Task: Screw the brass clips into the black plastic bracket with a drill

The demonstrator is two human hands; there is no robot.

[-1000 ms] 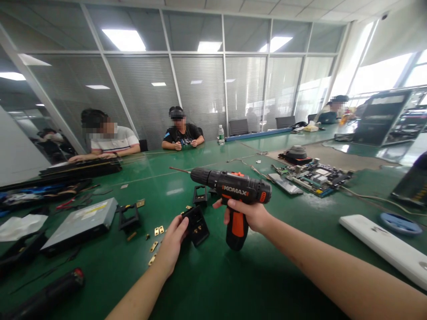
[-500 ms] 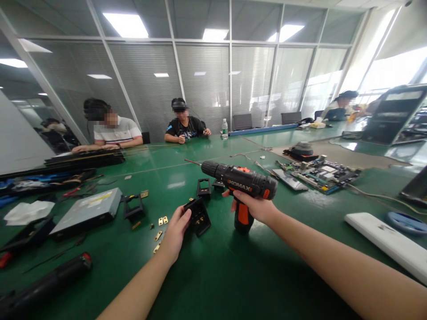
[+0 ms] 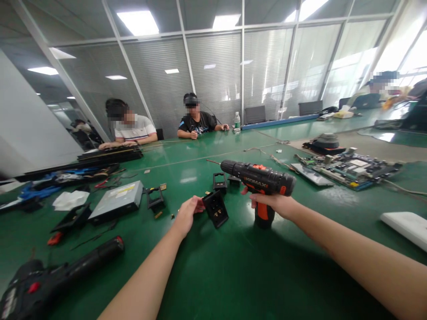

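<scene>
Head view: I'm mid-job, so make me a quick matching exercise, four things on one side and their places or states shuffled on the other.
1. Orange-and-black drill
2. Black box
3. Bottle
4. Disc drive

A. Yellow patch on top
B. Tilted, touched by the left hand
C. Standing near the far edge of the table
D. Gripped by the right hand

Pairs: 1-D, 2-B, 3-C, 4-A

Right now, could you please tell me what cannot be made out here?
In the head view:
Upper grip of the drill: covered by the right hand.
Back of the black housing: turned away from the camera.
Black tool, lower left: cut off by the picture edge.
White object: cut off by the right edge.
</scene>
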